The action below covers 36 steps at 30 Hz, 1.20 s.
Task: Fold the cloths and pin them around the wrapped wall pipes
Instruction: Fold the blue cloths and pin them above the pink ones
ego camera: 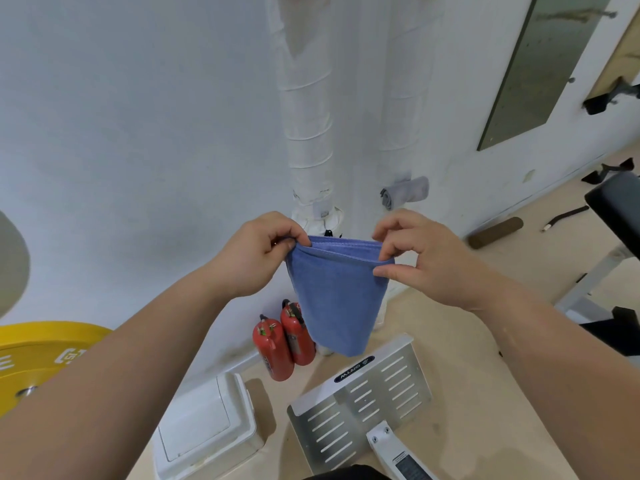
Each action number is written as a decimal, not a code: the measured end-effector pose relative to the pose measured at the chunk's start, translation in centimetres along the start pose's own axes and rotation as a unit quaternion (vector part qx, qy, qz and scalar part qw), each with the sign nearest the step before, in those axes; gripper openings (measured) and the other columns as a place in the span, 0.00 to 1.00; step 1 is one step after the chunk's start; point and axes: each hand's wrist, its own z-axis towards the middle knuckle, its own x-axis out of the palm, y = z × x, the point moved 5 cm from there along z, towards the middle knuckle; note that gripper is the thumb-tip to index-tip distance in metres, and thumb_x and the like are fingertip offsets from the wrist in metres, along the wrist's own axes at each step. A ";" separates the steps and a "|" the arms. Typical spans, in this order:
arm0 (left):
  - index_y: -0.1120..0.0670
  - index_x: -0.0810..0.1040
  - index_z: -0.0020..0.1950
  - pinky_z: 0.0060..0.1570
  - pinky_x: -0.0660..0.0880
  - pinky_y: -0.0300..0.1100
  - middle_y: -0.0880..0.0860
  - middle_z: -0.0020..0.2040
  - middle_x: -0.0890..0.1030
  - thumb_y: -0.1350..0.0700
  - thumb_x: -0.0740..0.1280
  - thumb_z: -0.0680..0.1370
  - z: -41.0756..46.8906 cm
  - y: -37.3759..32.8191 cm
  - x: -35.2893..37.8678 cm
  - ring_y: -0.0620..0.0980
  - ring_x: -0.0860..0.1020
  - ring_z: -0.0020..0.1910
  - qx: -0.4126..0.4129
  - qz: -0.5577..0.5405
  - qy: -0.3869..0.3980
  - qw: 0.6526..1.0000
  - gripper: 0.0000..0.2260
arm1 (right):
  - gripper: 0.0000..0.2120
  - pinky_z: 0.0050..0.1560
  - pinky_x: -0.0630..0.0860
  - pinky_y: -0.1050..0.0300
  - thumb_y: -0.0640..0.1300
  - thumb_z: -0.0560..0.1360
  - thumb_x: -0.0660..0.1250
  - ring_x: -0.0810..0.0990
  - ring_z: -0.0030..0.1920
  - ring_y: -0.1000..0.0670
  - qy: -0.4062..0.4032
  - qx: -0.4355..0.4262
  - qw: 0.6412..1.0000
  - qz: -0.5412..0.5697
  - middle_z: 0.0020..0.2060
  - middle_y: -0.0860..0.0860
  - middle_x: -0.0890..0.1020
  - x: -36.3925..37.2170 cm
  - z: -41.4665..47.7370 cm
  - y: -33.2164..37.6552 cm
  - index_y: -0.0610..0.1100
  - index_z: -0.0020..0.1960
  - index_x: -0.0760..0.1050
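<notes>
Head view: my left hand [263, 244] and right hand [422, 258] each pinched a top corner of the folded blue towelling cloth [339, 299], which hung long-axis down. The white tape-wrapped wall pipe [308, 133] rose upright behind it, nearer my left.

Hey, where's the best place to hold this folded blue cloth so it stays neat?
By its two upper corners, coming in from either side, as the left hand and right hand pinch it now. The blue cloth hangs flat from that top edge, where the layers meet, so a pinch there probably keeps them aligned.
</notes>
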 end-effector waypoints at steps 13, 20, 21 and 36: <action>0.45 0.75 0.67 0.50 0.75 0.40 0.54 0.45 0.74 0.68 0.63 0.80 -0.8 0.4 1.0 0.46 0.76 0.43 -0.087 -0.178 0.100 0.975 0.22 | 0.10 0.43 0.75 0.59 0.34 0.79 0.67 0.77 0.38 0.51 -0.088 0.134 0.936 0.314 0.35 0.49 0.81 1.3 0.7 -1.0 0.48 0.53 0.74; 0.31 0.63 0.74 0.59 0.80 0.51 0.52 0.59 0.81 0.46 0.77 0.70 0.5 -2.6 4.2 0.53 0.82 0.55 -0.081 -0.167 0.220 0.958 0.37 | 0.09 0.40 0.75 0.59 0.34 0.80 0.65 0.77 0.38 0.52 -0.057 0.134 0.933 0.329 0.38 0.52 0.81 3.3 1.1 0.2 0.48 0.49 0.70; 0.31 0.63 0.74 0.58 0.79 0.54 0.56 0.55 0.82 0.49 0.76 0.72 0.9 -3.1 4.5 0.56 0.82 0.54 -0.064 -0.161 0.212 0.962 0.36 | 0.09 0.40 0.75 0.58 0.34 0.80 0.65 0.77 0.38 0.51 -0.061 0.138 0.931 0.332 0.39 0.51 0.81 3.3 1.1 0.1 0.46 0.48 0.69; 0.34 0.67 0.72 0.55 0.79 0.55 0.59 0.53 0.82 0.65 0.67 0.79 1.6 -4.7 5.2 0.61 0.80 0.52 -0.045 -0.136 0.204 0.968 0.31 | 0.11 0.44 0.73 0.45 0.37 0.77 0.69 0.77 0.41 0.42 -0.137 0.168 0.885 0.412 0.40 0.40 0.81 4.2 0.4 -2.9 0.46 0.48 0.67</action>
